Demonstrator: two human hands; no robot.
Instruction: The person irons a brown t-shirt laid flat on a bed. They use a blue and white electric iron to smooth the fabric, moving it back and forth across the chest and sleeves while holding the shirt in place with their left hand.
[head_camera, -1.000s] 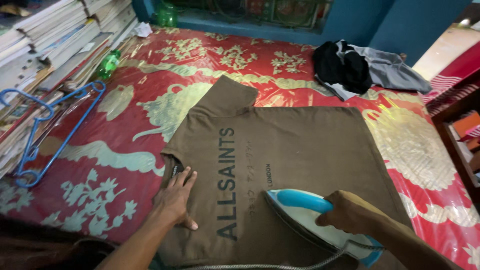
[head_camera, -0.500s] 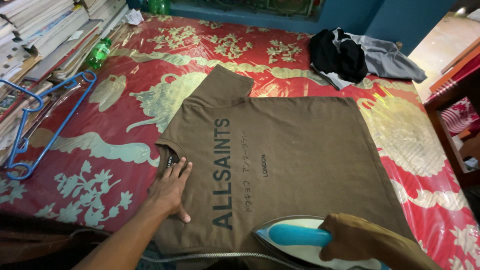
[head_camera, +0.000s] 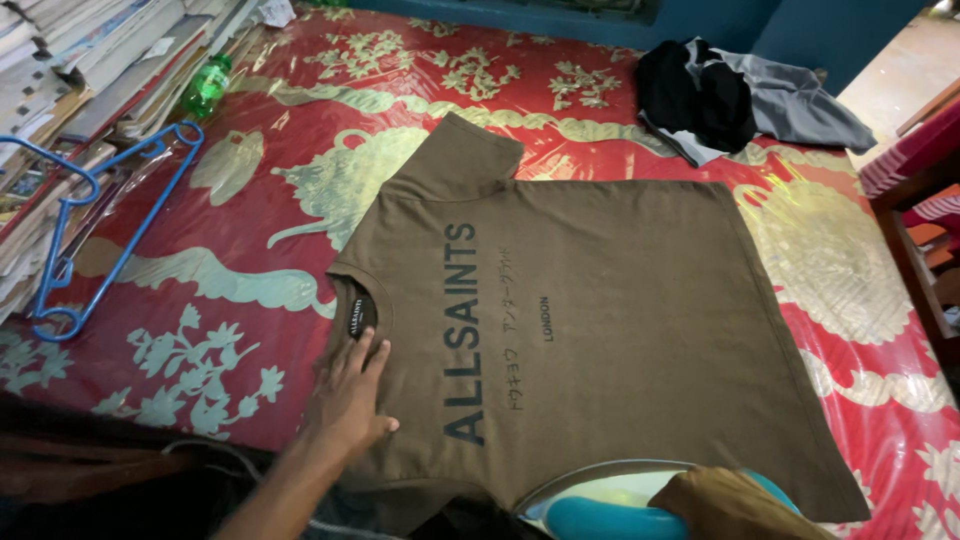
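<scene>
Pulled back toward the hem, the steam iron (head_camera: 640, 505) sits gripped in the right hand (head_camera: 735, 505); left hand (head_camera: 350, 395) fingers lie narrowly spread, pinning the brown T-shirt (head_camera: 620, 330) flat.

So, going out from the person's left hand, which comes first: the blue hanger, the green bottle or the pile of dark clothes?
From the left hand, pressed flat on the brown shirt near its collar:
1. Blue hanger, out to the left by the stacked books.
2. Green bottle, up at the far left.
3. Pile of dark clothes, far right corner of the bed.
</scene>
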